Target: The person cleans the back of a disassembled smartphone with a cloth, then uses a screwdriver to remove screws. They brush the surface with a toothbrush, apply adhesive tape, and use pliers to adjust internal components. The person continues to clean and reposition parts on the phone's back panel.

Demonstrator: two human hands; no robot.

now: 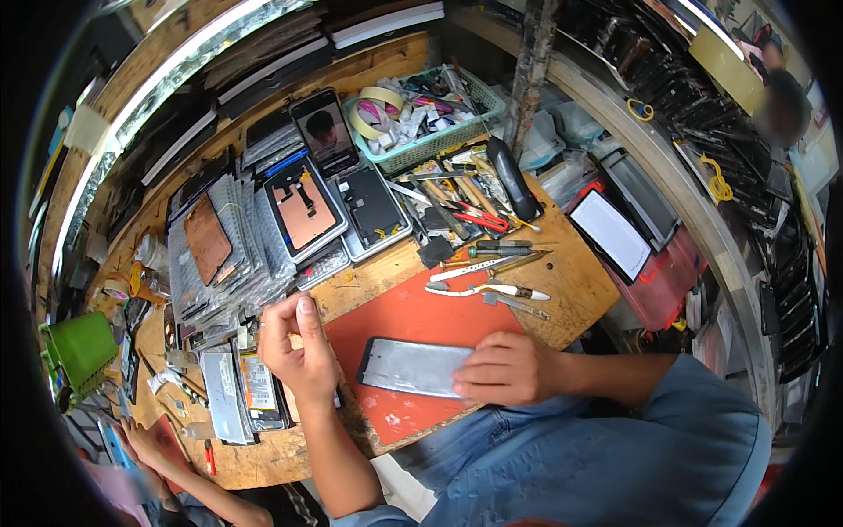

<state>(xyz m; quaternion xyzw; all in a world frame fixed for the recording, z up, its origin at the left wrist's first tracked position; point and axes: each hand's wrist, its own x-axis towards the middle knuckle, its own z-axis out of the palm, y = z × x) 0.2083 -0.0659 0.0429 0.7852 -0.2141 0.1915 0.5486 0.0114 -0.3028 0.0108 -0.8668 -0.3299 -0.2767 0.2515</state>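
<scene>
A smartphone (417, 365) with a dark rim and a greyish, smeared face lies flat on the red-orange mat (378, 415). Over its right end rests my right hand (507, 369), its fingers bent and pressed together on the edge. My left hand (301, 347) is raised off the left side of the mat, apart from the phone. Its fingers are curled in with the thumb against them; whatever they pinch, if anything, is hidden. Just beyond the mat lie a toothbrush (518, 291), tweezers (470, 269) and a screwdriver (496, 249).
Stacked phone parts in bubble wrap (233, 255) and opened phones (303, 206) line the back left. A propped phone (325, 132) stands beside a teal basket (421, 149) of small parts. At the lower left, another person's hands (140, 448) hold a blue-edged phone. A green bin (79, 351) is nearby.
</scene>
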